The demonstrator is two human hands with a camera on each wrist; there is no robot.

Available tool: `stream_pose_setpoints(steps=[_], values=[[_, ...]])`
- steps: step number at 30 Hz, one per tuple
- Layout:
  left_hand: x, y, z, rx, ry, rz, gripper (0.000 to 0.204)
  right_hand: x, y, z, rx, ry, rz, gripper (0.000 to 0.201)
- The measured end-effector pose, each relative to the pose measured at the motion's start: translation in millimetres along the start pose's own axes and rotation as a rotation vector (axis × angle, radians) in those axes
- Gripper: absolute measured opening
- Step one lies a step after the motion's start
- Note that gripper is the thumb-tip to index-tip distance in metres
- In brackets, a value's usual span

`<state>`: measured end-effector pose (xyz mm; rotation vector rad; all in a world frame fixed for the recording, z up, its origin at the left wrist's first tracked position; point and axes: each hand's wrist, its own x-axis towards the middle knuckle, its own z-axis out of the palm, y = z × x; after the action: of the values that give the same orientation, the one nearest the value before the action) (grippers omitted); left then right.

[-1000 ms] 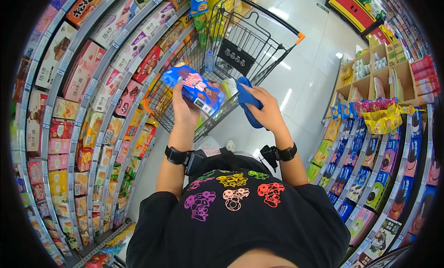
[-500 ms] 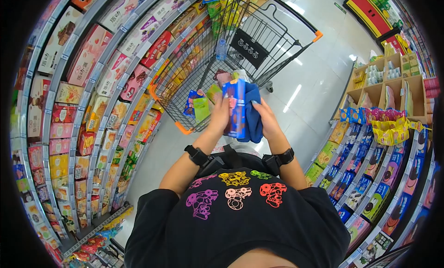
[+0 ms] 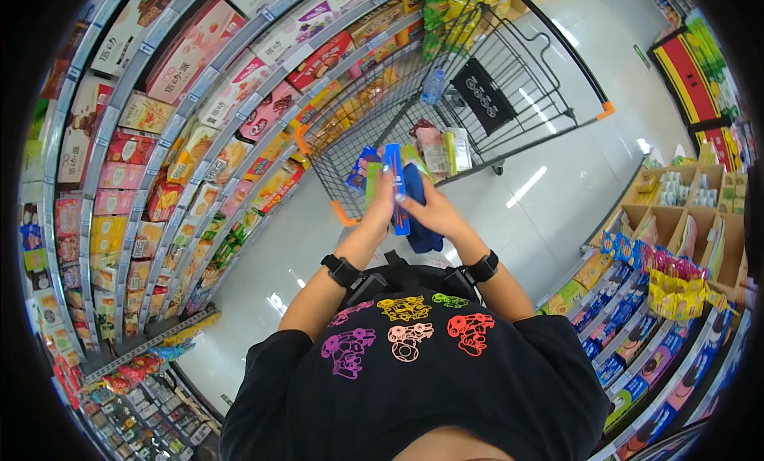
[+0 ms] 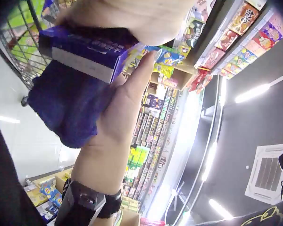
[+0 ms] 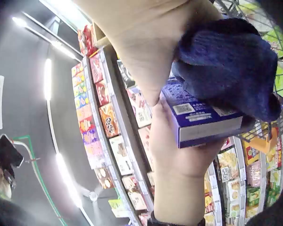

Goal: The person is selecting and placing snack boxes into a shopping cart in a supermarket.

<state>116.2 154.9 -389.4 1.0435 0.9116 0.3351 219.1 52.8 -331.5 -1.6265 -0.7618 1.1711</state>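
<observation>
My left hand (image 3: 379, 206) holds a blue snack box (image 3: 396, 162) upright, its narrow side facing up in the head view. Bunched in my right hand (image 3: 439, 216) is a dark blue cloth (image 3: 423, 236), lying right along the box. The right thumb reaches across to the box's side. From the right wrist, the box (image 5: 203, 117) shows printed text and a pale strip, with the cloth (image 5: 231, 61) over part of it. In the left wrist view the cloth (image 4: 68, 101) hangs below the box (image 4: 87, 49).
A wire shopping cart (image 3: 549, 128) with orange corners stands ahead, holding several snack packs (image 3: 434, 150) and a water bottle (image 3: 434, 87). Shelves of boxed snacks (image 3: 195, 51) line the left; a cardboard display (image 3: 637, 218) and more shelves stand right. Tiled floor (image 3: 525, 198) lies between.
The hands have come together, bringing the box beside the cloth. The box has turned from its broad printed face to its narrow side. The cart has shifted rightward in the head view.
</observation>
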Motion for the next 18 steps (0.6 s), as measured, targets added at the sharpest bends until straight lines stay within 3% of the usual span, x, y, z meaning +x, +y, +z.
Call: stream_pose_setpoints(steps=[1,4,9,10,13,18], values=[[9,1,-10,-0.044,0.047,-0.02,0.057,5,-8,7,-0.033,0.023,-0.125,0.081],[28,6,-36,-0.108,0.148,-0.075,0.051,34,6,29,-0.07,0.078,-0.17,0.08],[73,37,-57,-0.087,0.107,-0.164,0.047,81,14,36,-0.291,0.094,-0.128,0.068],[90,35,-67,-0.099,-0.001,-0.158,0.041,92,24,38,-0.371,0.146,-0.129,0.058],[152,1,-87,-0.133,0.018,-0.213,0.041,119,20,39,-0.56,0.115,0.168,0.055],[236,-26,-110,0.382,-0.162,-0.148,0.042,181,45,54,-0.563,0.087,0.358,0.053]])
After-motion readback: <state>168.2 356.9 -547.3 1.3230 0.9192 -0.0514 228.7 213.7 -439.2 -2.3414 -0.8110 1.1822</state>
